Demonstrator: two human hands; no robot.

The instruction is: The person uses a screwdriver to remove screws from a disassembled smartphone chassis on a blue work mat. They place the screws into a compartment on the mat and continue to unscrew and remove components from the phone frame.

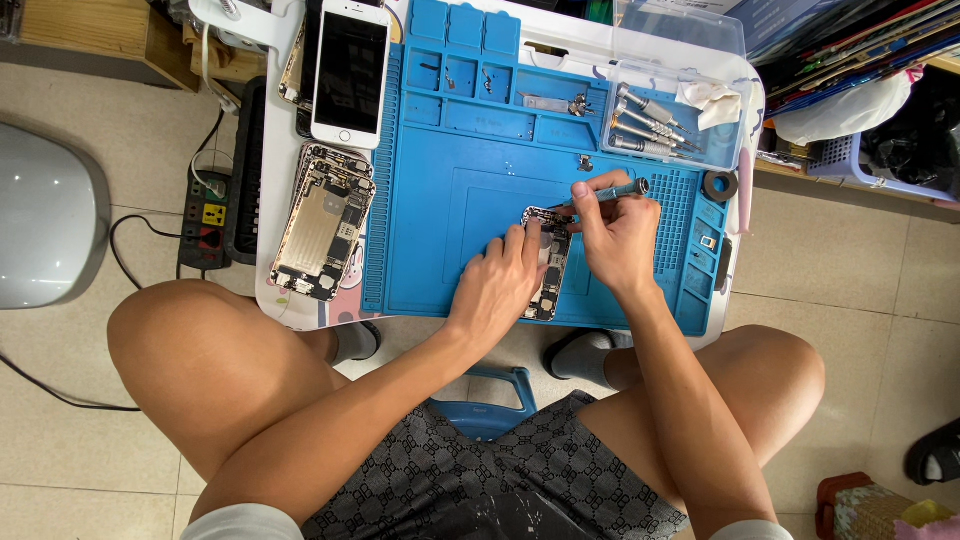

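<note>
Left hand [500, 285] fingers pressing down an opened phone [546, 262] on the blue mat [440, 230]; right hand [615, 235] pinching a screwdriver [605, 192] over it.

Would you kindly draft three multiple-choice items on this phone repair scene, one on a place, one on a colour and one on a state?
1. Where does the white phone with the dark screen lie?
A. On the floor by the power strip
B. At the table's far left, beyond the second opened phone
C. Inside the clear tray

2. What colour is the work mat?
A. Blue
B. Green
C. Black

3. What is the right hand doing?
A. Resting flat and empty on the mat
B. Gripping a screwdriver
C. Lifting the roll of tape

Answers: 1 B, it lies screen up at the far left edge above the second opened phone. 2 A, the mat is blue all over. 3 B, its fingers close on the screwdriver, tip angled down to the opened phone that the left hand steadies.
</note>
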